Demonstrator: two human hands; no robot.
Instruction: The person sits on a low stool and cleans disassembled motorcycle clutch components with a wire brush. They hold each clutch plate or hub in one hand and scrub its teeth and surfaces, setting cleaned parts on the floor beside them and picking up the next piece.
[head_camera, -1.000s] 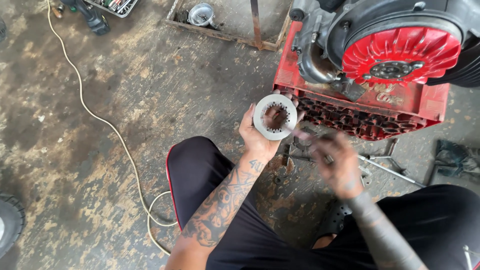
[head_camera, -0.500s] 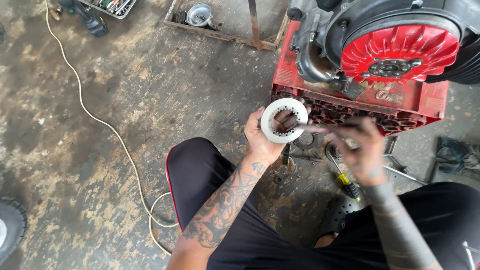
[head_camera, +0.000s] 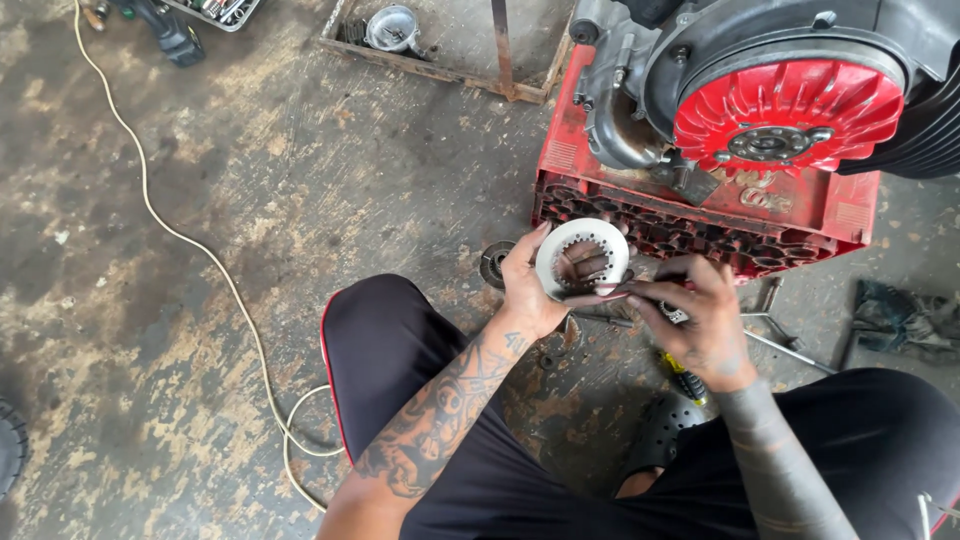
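Observation:
My left hand (head_camera: 528, 288) holds up a flat grey metal ring (head_camera: 581, 258) with a toothed inner edge, fingers showing through its hole. My right hand (head_camera: 702, 318) pinches a thin dark tool or part against the ring's lower right rim; what exactly it grips is too small to tell. Both hands work in front of a red crate (head_camera: 700, 215) that carries a small engine with a red finned flywheel (head_camera: 785, 108).
A cream cable (head_camera: 180, 235) snakes across the stained concrete floor on the left. A rusty metal frame (head_camera: 440, 65) with a round part lies at the top. A round bearing (head_camera: 494, 264), a screwdriver (head_camera: 686, 382) and metal rods lie near my knees.
My right hand has come up from lower down to the ring's rim. My left hand lowered the ring slightly and keeps hold of it.

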